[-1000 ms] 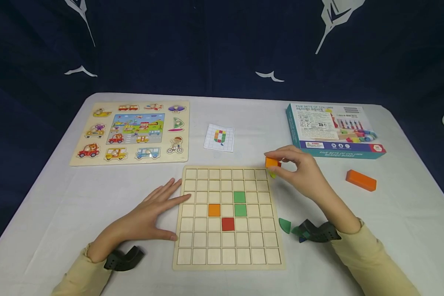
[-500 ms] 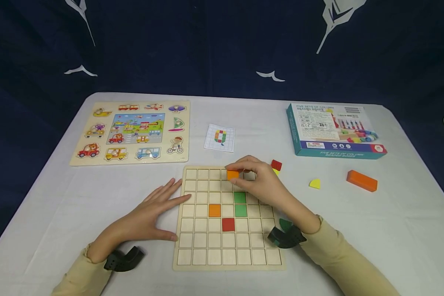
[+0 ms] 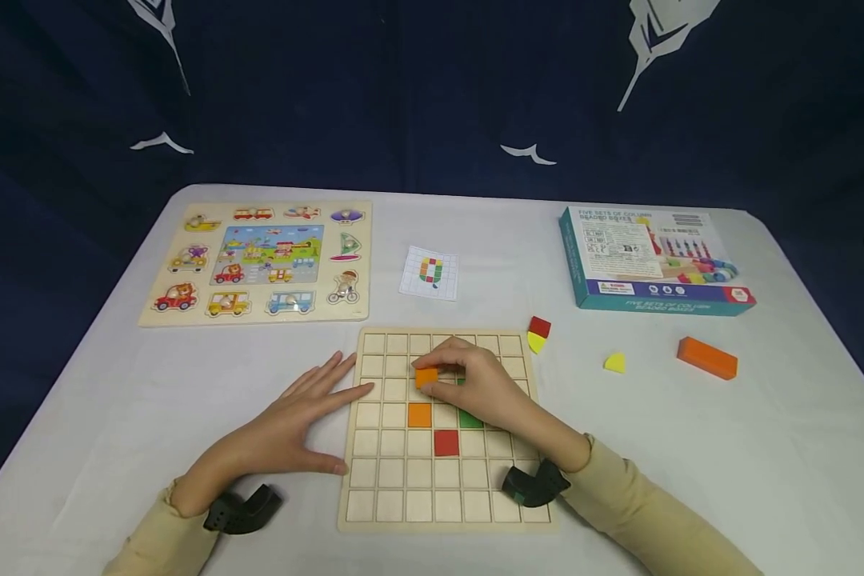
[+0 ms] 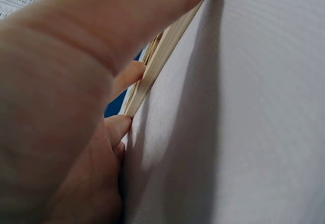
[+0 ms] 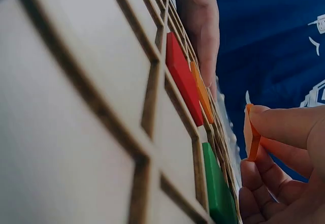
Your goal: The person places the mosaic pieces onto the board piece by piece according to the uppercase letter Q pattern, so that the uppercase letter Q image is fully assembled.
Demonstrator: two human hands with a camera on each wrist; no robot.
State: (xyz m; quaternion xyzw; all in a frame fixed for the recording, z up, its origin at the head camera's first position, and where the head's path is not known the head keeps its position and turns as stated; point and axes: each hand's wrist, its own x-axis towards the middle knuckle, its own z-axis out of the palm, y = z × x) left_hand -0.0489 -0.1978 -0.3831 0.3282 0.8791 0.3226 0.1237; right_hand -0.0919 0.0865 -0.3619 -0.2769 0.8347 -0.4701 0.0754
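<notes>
My right hand [image 3: 484, 386] pinches an orange square tile [image 3: 426, 378] between thumb and fingers, over the upper middle of a wooden grid board [image 3: 446, 507]. In the right wrist view that held tile [image 5: 252, 135] is tilted and apart from the grid. Another orange tile [image 3: 419, 415], a red tile [image 3: 446, 443] and green tiles [image 3: 471, 419] lie in the board's cells; the right hand partly covers the green ones. With fingers spread, my left hand [image 3: 284, 428] rests against the board's left edge. Its fingertips touch the wooden edge [image 4: 160, 56] in the left wrist view.
A card [image 3: 430, 273] with a coloured grid pattern lies behind the board. A vehicle puzzle [image 3: 259, 312] is at back left, a boxed set [image 3: 648, 256] at back right. Red [image 3: 539, 327] and yellow [image 3: 615, 363] pieces and an orange block [image 3: 707, 358] lie to the right.
My right hand has carried the orange tile left from beyond the board's upper right corner, then nearer over the grid. Its wrist now hides the green pieces beside the board. The left hand has stayed still.
</notes>
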